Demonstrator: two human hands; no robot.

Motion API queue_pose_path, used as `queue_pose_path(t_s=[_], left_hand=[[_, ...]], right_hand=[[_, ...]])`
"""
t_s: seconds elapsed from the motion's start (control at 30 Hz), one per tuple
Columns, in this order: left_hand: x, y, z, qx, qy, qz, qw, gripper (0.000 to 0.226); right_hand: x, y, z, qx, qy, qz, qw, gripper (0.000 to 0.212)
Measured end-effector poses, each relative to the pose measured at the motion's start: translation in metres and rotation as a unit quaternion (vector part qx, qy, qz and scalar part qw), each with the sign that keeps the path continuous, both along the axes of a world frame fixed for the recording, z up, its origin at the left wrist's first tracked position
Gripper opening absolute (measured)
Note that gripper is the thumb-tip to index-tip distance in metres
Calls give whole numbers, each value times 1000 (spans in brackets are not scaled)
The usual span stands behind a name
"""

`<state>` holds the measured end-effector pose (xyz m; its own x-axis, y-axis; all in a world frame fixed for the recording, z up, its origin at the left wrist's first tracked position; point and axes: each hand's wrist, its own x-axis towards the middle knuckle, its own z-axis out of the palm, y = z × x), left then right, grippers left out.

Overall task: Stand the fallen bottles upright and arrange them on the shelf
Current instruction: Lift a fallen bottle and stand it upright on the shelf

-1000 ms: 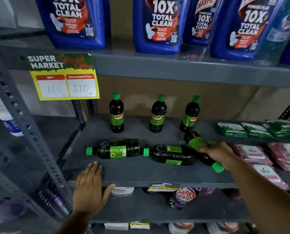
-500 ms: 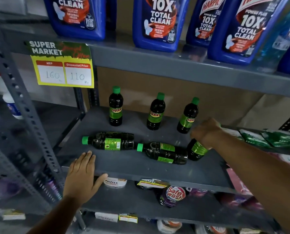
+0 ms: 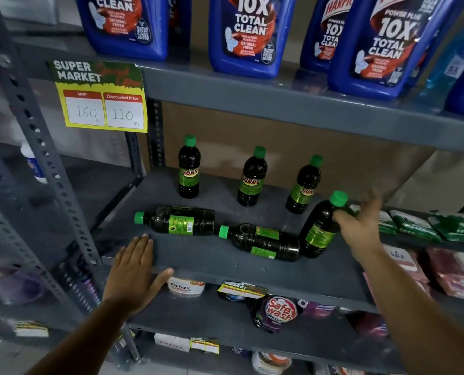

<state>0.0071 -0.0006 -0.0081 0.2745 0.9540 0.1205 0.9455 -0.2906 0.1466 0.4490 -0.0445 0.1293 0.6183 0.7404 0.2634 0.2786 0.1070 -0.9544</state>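
Right hand (image 3: 360, 226), fingers spread loose, touches the upright front bottle (image 3: 318, 234). Left hand (image 3: 134, 269) lies flat, holding nothing, on the shelf (image 3: 252, 274). Two bottles (image 3: 176, 221) lie fallen

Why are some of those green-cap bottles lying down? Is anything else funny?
Two bottles lie on their sides at the shelf front, while three behind stand up. A fourth, by the right hand, leans tilted. No spill shows.

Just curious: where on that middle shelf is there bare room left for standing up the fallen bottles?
Bare patches: the front strip between the left hand and the lying bottles, and the gaps between the three back bottles. It is crowded at the right, around the right hand, its bottle and the packets.
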Motion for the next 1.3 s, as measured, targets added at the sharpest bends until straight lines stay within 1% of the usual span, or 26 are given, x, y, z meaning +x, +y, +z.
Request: queue_pose_path(t_s=[0.03, 0.07, 0.13, 0.17, 0.23, 0.27, 0.33, 0.37, 0.4, 0.47, 0.53, 0.57, 0.63, 0.67, 0.73, 0.8, 0.9, 0.93, 1.03, 1.13, 1.3], left_hand=[[0, 0, 0, -2, -1, -2, 1000, 96], [-1, 1, 0, -5, -1, -4, 1000, 97], [-1, 3, -1, -8, -1, -7, 1000, 98], [-1, 4, -2, -8, 0, -8, 1000, 99], [-2, 6, -3, -12, 2, -8, 1000, 100], [-2, 6, -4, -13, 6, -8, 1000, 101], [-1, 7, -5, -12, 14, -9, 1000, 104], [-1, 7, -4, -11, 17, -9, 1000, 105], [-1, 7, -4, -9, 20, -9, 1000, 107], [-2, 8, -4, -10, 31, -10, 999, 109], [-3, 9, -4, -14, 39, -7, 999, 109], [-3, 10, -5, -12, 40, -7, 999, 109], [-4, 9, -6, -6, 39, -15, 999, 108], [-4, 10, -6, -5, 38, -18, 999, 108], [-4, 10, -6, -6, 39, -18, 999, 108], [-4, 10, -6, -7, 38, -14, 999, 109], [-3, 10, -5, -12, 46, -14, 999, 110], [-3, 10, -4, -11, 46, -13, 999, 111], [-2, 9, -3, -13, 48, -13, 999, 113], [-1, 8, -1, -16, 54, -13, 998, 114], [-1, 7, 0, -16, 57, -15, 998, 114]], right_hand=[[5, -3, -14, -38, 43, 40, 998, 106], [14, -2, -27, -78, 46, 79, 993, 107], [26, -1, -45, -129, 12, 124, 984, 92], [29, 0, -49, -143, 13, 122, 982, 85], [26, 3, -47, -156, 9, 97, 983, 78], [27, 8, -50, -156, -12, 77, 985, 74], [20, 12, -49, -171, -89, 20, 981, 69], [19, 13, -50, -170, -92, 5, 981, 69], [20, 15, -53, -155, -63, 15, 986, 67], [21, 7, -55, -166, -45, 85, 981, 68], [24, 4, -57, -178, -70, 103, 976, 76], [23, 5, -57, -174, -81, 99, 976, 75], [18, 5, -55, -170, -93, 97, 976, 64], [18, 6, -57, -176, -84, 107, 975, 66], [15, 5, -62, -196, -81, 128, 969, 79], [13, 3, -69, -187, -102, 105, 971, 79], [6, 5, -76, -178, -84, 53, 979, 65], [4, 5, -79, -179, -78, 55, 979, 62], [6, 5, -85, -184, -60, 64, 979, 62], [8, 7, -82, -176, -52, 93, 979, 57], [11, 7, -83, -192, -39, 107, 975, 73]])
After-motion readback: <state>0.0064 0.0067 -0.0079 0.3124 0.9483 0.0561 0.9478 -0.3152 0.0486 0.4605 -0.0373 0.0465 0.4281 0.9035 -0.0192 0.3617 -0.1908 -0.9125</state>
